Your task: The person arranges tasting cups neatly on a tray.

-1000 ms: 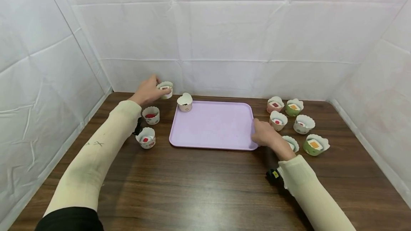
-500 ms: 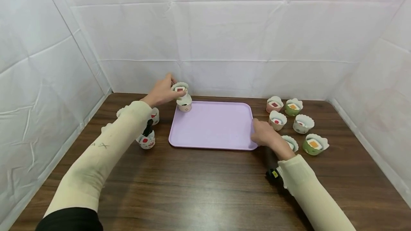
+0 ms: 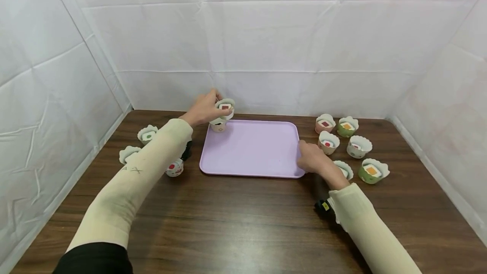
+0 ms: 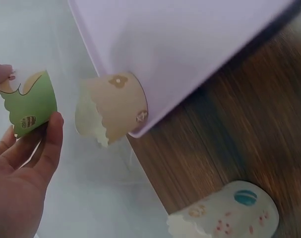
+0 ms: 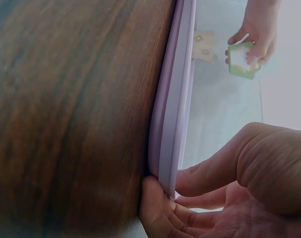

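Observation:
My left hand grips a paper baking cup by its sides; the cup's wall is green and white, and a pale piece with a red-brown square shows inside it. It is held in the air above the back left corner of the lilac tray. Just below it, a beige paper cup stands on that corner of the tray. My right hand pinches the tray's right edge, thumb on top and fingers underneath, as the right wrist view shows.
Left of the tray stand more paper cups, among them a white one with red print and one with a green mark, partly behind my left sleeve. Several cups, including a green one, stand right of the tray. White sheeting closes the back.
My left hand has carried its cup to the right, from beyond the tray's left side to over the beige cup. My right hand stays on the tray edge.

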Motion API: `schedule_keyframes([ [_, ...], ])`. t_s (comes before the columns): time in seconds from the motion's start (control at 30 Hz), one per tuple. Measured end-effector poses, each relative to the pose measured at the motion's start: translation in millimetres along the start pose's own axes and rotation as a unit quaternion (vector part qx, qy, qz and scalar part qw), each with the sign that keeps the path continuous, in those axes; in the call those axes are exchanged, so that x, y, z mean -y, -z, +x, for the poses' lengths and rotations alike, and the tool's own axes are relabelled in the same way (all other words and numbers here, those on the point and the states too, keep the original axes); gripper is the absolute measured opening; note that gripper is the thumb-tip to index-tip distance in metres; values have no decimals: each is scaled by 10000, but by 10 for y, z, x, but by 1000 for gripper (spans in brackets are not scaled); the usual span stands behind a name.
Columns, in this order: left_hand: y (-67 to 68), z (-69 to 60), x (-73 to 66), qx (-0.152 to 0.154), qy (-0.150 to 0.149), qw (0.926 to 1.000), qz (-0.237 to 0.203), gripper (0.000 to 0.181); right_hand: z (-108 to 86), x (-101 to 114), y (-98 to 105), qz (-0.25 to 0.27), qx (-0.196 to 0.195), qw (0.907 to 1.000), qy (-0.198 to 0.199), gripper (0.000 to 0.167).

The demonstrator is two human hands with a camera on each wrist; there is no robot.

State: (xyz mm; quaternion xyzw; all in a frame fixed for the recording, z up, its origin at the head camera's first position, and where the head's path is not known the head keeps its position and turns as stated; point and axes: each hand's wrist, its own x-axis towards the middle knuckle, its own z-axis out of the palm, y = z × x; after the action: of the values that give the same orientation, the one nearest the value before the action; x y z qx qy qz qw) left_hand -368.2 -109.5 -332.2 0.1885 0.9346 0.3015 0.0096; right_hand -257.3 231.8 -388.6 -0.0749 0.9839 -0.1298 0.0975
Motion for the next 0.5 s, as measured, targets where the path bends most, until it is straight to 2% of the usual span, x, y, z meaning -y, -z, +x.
schedule_keyframes([
  [0.2,-88,55,-85,95,19,10000,-4,54,0,1,-13,-29,23,10000,-25,41],
  [0.5,-168,139,-132,184,54,9998,76,52,21,-16,-12,-58,6,10000,-5,41],
])
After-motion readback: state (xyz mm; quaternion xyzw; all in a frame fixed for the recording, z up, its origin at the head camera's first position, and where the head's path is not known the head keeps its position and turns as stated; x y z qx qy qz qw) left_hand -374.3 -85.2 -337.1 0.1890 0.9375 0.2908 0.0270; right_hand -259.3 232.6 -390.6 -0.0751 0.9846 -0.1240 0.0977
